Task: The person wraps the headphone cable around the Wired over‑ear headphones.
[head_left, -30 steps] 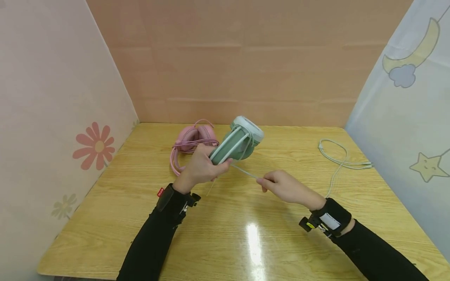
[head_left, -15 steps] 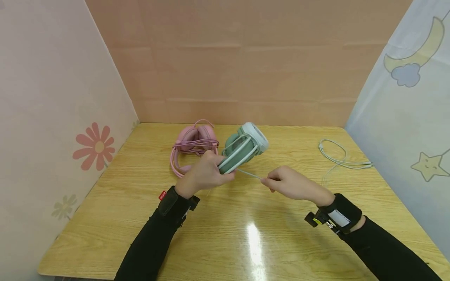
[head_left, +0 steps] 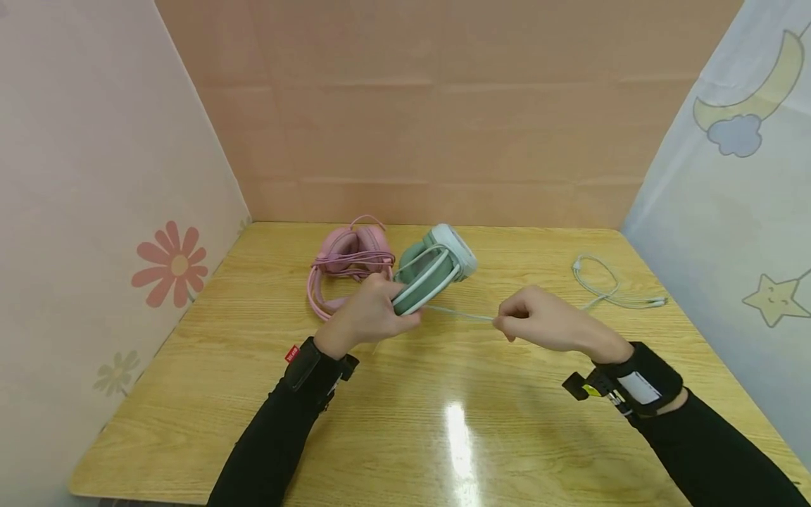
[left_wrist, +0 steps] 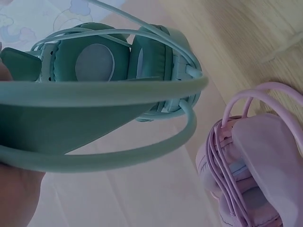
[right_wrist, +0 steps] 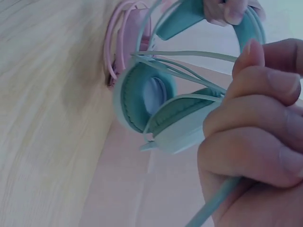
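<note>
Mint-green headphones (head_left: 434, 274) hang above the table, and my left hand (head_left: 367, 317) grips their headband. Turns of thin cable cross the two ear cups (left_wrist: 94, 61) in the left wrist view. My right hand (head_left: 551, 318) pinches the pale green cable (head_left: 462, 313), which runs fairly straight from the headphones to the fingertips. Past the curled fingers, the same cable (right_wrist: 215, 203) comes out low in the right wrist view. Its plug end (head_left: 655, 302) lies in a loose loop at the right of the table. The left fingertips are partly hidden behind the headband.
Pink headphones (head_left: 342, 250), their cable bundled around them, lie just behind my left hand. The wooden table (head_left: 253, 422) meets a plain backdrop (head_left: 431, 141) at the back, with patterned cloth panels on both sides.
My right hand has moved right and slightly away, drawing the cable with it. The green headphones shifted a little right and dipped, and the loop at the right has changed shape.
</note>
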Tool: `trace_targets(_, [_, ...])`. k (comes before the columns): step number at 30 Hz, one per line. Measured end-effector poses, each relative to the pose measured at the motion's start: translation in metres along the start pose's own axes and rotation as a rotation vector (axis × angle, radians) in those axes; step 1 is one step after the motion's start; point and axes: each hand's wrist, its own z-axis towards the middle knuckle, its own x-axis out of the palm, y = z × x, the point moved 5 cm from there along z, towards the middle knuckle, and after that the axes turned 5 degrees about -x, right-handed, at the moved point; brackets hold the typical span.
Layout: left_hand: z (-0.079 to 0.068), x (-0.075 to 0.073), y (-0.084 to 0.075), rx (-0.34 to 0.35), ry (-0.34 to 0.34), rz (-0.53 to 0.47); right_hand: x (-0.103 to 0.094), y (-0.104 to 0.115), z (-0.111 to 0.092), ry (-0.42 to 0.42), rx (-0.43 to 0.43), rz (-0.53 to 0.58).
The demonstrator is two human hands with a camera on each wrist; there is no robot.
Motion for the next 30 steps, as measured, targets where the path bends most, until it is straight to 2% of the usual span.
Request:
trace_targets(13, [-0.002,0.002,0.004,-0.005,0.000,0.040,-0.019,0.018,-0.010,-0.004,-0.126,0.149])
trace_targets(17, [-0.004,0.003,0.006,-0.017,0.004,0.042,-0.027,0.023,-0.014,-0.021,-0.126,0.178])
trace_targets(20, [-0.004,0.003,0.006,-0.020,0.011,0.047,-0.036,0.027,-0.019,-0.040,-0.151,0.255])
trace_targets(23, [-0.006,0.004,0.009,-0.018,0.007,0.044,-0.046,0.030,-0.023,-0.052,-0.239,0.383])
trace_targets(30, [-0.007,0.005,0.011,0.009,0.006,0.049,-0.062,0.028,-0.026,-0.082,-0.375,0.628])
